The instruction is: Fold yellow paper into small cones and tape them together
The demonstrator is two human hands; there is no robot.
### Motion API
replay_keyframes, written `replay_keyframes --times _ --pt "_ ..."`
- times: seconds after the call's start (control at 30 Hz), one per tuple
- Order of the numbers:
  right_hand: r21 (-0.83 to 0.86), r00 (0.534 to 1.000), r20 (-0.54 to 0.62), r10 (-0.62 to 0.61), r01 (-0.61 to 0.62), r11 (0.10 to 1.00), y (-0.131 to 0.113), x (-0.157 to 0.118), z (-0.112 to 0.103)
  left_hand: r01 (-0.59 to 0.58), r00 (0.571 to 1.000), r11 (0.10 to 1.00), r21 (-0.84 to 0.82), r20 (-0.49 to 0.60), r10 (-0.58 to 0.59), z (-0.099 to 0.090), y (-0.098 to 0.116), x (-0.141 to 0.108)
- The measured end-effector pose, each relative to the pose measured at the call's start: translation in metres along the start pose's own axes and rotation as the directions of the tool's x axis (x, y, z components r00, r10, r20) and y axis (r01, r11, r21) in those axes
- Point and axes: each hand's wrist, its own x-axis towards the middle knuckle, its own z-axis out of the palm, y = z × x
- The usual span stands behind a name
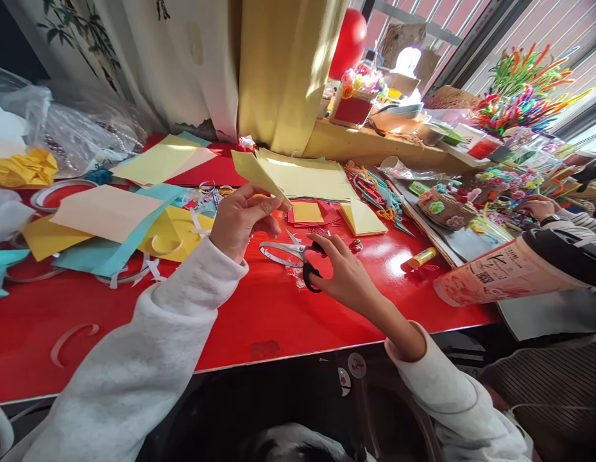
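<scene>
My left hand (247, 215) is closed on a piece of yellow paper (256, 172), pinched between thumb and fingers and raised above the table. My right hand (343, 269) is at the black handles of a pair of scissors (281, 253), with the thumb at the lower loop and fingers at the upper one. The metal blades are spread apart and point left. Behind the hands lie a stack of pale yellow sheets (305, 176), a small yellow square (307, 212) on red paper and a folded yellow sheet (362, 217).
Coloured sheets (110, 215) and white ribbon scraps cover the left of the red table (288, 321). To the right are a glue stick (423, 258), a tilted drink cup (500, 273), other scissors (382, 196) and a flower-trimmed basket (446, 206). Another person's hand (541, 206) is at far right.
</scene>
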Motion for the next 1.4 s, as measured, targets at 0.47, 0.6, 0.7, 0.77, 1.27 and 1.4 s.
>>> replay_keyframes --times 0.47,0.6,0.7,0.77,1.27,1.4 --pt "0.046 0.982 0.162 -0.092 0.086 0.995 0.016 -0.020 0.006 -0.190 0.982 0.923 0.336 0.055 0.182 0.006 -0.003 -0.010" --pt "0.057 0.970 0.235 -0.070 0.058 0.997 0.018 -0.025 0.002 -0.097 0.991 0.959 0.265 0.114 0.069 0.006 -0.010 -0.007" --pt "0.130 0.942 0.333 -0.048 0.005 0.992 0.017 -0.026 -0.006 -0.066 0.997 0.922 0.381 0.052 0.049 0.004 -0.021 -0.003" --pt "0.190 0.939 0.344 -0.026 -0.043 0.981 0.017 -0.025 -0.010 -0.020 0.999 0.916 0.400 0.036 0.006 0.003 -0.029 -0.001" --pt "0.361 0.987 0.076 0.142 -0.161 0.918 0.027 0.015 0.028 -0.307 0.931 0.458 0.834 0.363 -0.036 -0.008 -0.061 0.003" --pt "0.511 0.984 0.071 0.165 -0.178 0.841 0.026 0.013 0.024 -0.345 0.933 0.433 0.833 0.356 0.058 -0.009 -0.056 0.004"
